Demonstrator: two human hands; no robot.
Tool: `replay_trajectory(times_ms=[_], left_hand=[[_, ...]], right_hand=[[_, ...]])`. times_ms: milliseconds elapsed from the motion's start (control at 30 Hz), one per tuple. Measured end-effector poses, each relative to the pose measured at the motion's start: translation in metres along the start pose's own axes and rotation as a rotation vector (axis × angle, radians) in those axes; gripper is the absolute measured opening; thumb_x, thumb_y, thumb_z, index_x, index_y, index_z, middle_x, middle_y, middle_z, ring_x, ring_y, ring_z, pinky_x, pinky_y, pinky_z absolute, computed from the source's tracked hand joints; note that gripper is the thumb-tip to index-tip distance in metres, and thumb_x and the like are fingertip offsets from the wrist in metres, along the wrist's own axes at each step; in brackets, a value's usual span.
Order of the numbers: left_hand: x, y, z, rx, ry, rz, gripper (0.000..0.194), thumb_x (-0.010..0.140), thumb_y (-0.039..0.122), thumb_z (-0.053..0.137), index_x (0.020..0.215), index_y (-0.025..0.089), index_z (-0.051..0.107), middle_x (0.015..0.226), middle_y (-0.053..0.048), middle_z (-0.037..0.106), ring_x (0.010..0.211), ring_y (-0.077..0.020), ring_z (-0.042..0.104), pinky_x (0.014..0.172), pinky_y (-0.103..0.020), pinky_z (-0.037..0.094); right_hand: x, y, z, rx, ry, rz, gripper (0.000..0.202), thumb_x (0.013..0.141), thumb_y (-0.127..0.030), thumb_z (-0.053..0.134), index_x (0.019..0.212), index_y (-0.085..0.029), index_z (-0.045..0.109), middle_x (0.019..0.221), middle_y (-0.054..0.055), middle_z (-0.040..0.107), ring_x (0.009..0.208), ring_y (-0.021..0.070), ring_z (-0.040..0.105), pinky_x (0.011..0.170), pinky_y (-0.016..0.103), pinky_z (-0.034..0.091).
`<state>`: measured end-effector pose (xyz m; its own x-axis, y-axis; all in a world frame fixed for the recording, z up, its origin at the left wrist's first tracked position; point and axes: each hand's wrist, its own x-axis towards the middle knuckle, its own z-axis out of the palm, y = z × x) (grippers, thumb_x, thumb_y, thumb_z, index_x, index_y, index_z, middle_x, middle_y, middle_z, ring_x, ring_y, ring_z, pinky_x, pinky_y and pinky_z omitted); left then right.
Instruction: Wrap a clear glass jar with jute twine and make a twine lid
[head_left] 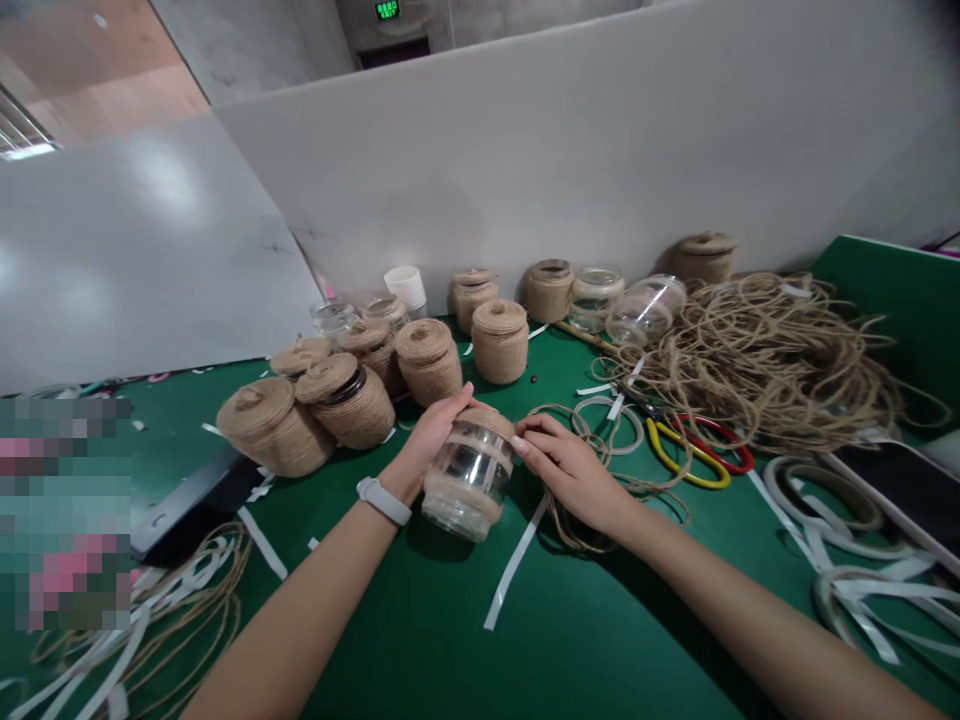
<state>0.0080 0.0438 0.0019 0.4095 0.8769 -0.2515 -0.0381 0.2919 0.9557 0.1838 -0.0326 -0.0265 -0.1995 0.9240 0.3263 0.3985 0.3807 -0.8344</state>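
A clear glass jar [474,462] is tilted above the green table, with jute twine wound around one end and pale bands of tape around its body. My left hand [435,440], with a grey band at the wrist, is wrapped around the jar's left side. At the jar's wound end, my right hand [570,465] pinches the jute twine [517,430] between thumb and fingers. Loose twine [574,525] trails below that hand onto the table. Right of it lie scissors [688,455] with yellow and red handles, and a tape roll [616,420].
Several twine-covered jars [427,360] stand at the back and left. Bare glass jars [646,308] and a big heap of twine [765,360] are back right. More tape rolls [825,495] lie right; white strips [516,565] are scattered about. A grey partition [570,150] closes the back.
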Motion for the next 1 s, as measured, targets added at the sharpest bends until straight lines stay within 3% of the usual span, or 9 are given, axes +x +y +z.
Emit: replay_trajectory(times_ms=[133, 333, 433, 533, 633, 833, 1000], left_hand=[[-0.006, -0.004, 0.009, -0.043, 0.027, 0.023, 0.047, 0.076, 0.061, 0.066, 0.077, 0.014, 0.066, 0.071, -0.004, 0.066, 0.062, -0.0152, 0.060, 0.064, -0.028, 0.049], [-0.008, 0.015, 0.008, 0.372, 0.122, 0.326, 0.021, 0.084, 0.032, 0.063, 0.095, 0.015, 0.066, 0.103, -0.009, 0.069, 0.101, -0.0217, 0.063, 0.091, -0.033, 0.046], [-0.013, 0.023, 0.013, 0.551, 0.083, 0.403, 0.025, 0.090, 0.030, 0.054, 0.108, 0.017, 0.064, 0.119, -0.010, 0.066, 0.117, -0.0240, 0.057, 0.101, -0.037, 0.042], [-0.021, 0.028, 0.022, 0.812, 0.011, 0.479, 0.028, 0.093, 0.031, 0.049, 0.108, 0.017, 0.068, 0.132, -0.012, 0.060, 0.129, -0.0251, 0.049, 0.111, -0.039, 0.033], [-0.030, 0.030, 0.030, 0.971, -0.026, 0.471, 0.030, 0.094, 0.027, 0.046, 0.105, 0.015, 0.070, 0.130, -0.014, 0.062, 0.127, -0.0259, 0.051, 0.112, -0.041, 0.032], [-0.039, 0.028, 0.041, 1.034, 0.048, 0.460, 0.034, 0.093, 0.019, 0.040, 0.114, 0.014, 0.065, 0.123, -0.013, 0.065, 0.119, -0.0262, 0.056, 0.106, -0.042, 0.038], [-0.038, 0.025, 0.041, 1.020, -0.023, 0.444, 0.037, 0.094, 0.039, 0.047, 0.117, 0.015, 0.064, 0.125, -0.013, 0.064, 0.120, -0.0280, 0.054, 0.105, -0.041, 0.037]], right_hand=[[0.001, 0.004, -0.003, 0.106, 0.033, 0.021, 0.046, 0.097, -0.054, 0.037, 0.082, -0.021, 0.065, 0.102, 0.008, 0.062, 0.099, 0.0206, 0.060, 0.091, 0.035, 0.047], [0.001, -0.001, -0.001, 0.133, 0.050, 0.016, 0.048, 0.097, -0.055, 0.038, 0.075, -0.021, 0.064, 0.101, 0.007, 0.063, 0.098, 0.0206, 0.060, 0.091, 0.035, 0.047], [0.001, -0.005, 0.003, 0.093, 0.082, 0.011, 0.047, 0.097, -0.054, 0.038, 0.074, -0.021, 0.063, 0.101, 0.008, 0.062, 0.096, 0.0208, 0.060, 0.090, 0.036, 0.046], [0.001, -0.008, 0.006, 0.071, 0.111, -0.005, 0.044, 0.098, -0.051, 0.038, 0.081, -0.022, 0.065, 0.102, 0.009, 0.062, 0.099, 0.0219, 0.059, 0.091, 0.038, 0.045], [0.002, -0.008, 0.007, 0.056, 0.107, -0.011, 0.042, 0.099, -0.049, 0.038, 0.087, -0.022, 0.067, 0.106, 0.009, 0.063, 0.103, 0.0229, 0.058, 0.094, 0.040, 0.044], [0.001, -0.007, 0.007, -0.040, 0.117, -0.025, 0.038, 0.099, -0.043, 0.039, 0.086, -0.023, 0.068, 0.103, 0.009, 0.062, 0.101, 0.0237, 0.055, 0.093, 0.042, 0.043], [0.000, -0.005, 0.007, -0.071, 0.124, -0.053, 0.032, 0.099, -0.037, 0.040, 0.094, -0.023, 0.068, 0.105, 0.010, 0.062, 0.101, 0.0243, 0.055, 0.092, 0.043, 0.044]])
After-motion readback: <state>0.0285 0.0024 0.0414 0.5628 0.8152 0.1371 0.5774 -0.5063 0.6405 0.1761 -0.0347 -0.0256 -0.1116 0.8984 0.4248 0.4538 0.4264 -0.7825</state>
